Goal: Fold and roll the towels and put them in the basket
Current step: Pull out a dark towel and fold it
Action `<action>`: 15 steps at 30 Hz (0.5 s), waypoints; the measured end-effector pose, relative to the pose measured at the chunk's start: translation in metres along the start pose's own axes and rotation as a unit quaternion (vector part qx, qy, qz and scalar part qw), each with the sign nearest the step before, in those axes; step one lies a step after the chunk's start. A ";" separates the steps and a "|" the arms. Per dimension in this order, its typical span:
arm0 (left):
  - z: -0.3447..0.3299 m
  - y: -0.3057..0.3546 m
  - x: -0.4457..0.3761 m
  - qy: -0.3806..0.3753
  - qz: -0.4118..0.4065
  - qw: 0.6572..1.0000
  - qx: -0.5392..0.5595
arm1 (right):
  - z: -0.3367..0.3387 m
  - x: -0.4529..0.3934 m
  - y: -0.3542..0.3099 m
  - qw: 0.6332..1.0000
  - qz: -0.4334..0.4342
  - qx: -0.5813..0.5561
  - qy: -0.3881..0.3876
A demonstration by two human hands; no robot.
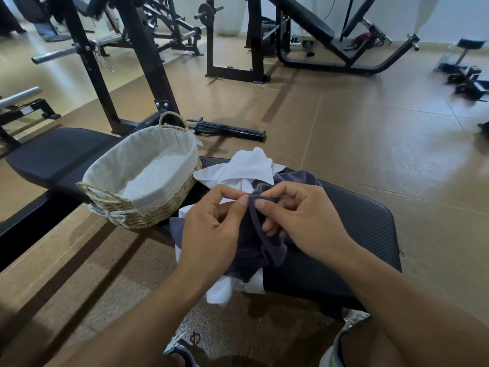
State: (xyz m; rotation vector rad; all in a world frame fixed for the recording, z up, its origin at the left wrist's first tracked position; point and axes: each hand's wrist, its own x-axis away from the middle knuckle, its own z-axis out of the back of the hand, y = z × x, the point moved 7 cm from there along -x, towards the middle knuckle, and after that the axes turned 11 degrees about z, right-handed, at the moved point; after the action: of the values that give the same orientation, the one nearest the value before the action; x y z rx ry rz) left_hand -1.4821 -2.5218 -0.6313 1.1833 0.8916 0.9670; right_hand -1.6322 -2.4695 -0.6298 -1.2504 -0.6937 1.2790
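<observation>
Towel (260, 242) in hands: dark grey-purple, plain. Towels (251, 165) beneath: white, plain. Basket (158, 210): pale straw weave, twisted rope handles; liner (148, 160): off-white, small eyelet-hole pattern. Bench pad (352, 223): black, fine ribbed texture. Floor (370, 128): tan-brown, speckled. Gym frames (143, 49): black; bars (58, 53): silver.

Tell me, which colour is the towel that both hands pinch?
Dark greyish purple towel, pinched by the left hand and right hand; head view.
</observation>
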 end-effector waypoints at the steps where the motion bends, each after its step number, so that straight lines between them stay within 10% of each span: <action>1: -0.001 -0.002 0.001 -0.002 0.004 1.000 0.008 | 0.000 0.000 0.000 1.000 -0.002 -0.002 0.004; 15: -0.009 -0.007 0.001 -0.033 0.050 0.994 0.088 | 0.004 -0.001 -0.006 0.999 0.027 0.041 -0.019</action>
State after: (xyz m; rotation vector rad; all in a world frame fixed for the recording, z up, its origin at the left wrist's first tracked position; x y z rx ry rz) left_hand -1.4889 -2.5183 -0.6394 1.4140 0.8847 0.9378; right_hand -1.6344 -2.4686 -0.6229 -1.1873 -0.6320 1.3646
